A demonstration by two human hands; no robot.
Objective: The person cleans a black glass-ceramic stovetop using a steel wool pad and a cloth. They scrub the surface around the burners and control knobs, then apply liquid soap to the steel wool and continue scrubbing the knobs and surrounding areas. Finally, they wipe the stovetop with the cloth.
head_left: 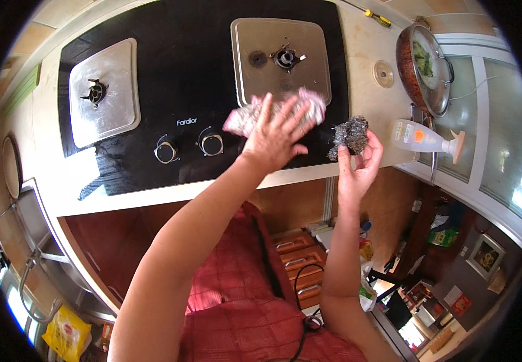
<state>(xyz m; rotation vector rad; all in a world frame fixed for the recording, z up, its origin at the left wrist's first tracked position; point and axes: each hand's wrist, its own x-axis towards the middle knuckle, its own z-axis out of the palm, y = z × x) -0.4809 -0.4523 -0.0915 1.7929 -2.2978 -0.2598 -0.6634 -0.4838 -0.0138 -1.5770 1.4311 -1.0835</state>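
My left hand (275, 135) lies flat, fingers apart, over a crumpled pink-and-white cloth (242, 120). Under the cloth is the front edge of the right burner's square metal plate (261, 38) on a black glass gas hob (179, 59). Both the cloth and the fingertips look slightly blurred. Between thumb and fingers, my right hand (361, 169) pinches a dark grey clump of steel wool (351, 133) above the hob's front right corner. A dark burner head (286, 58) stands on the plate beyond my left hand.
On the counter to the right are a spray bottle (419, 136), a glass-lidded pan (408, 68), a small round disc (383, 73) and a yellow-handled screwdriver (377, 18). Left of my hands are two control knobs (211, 145) and another burner plate (120, 86). A sink (39, 217) lies far left.
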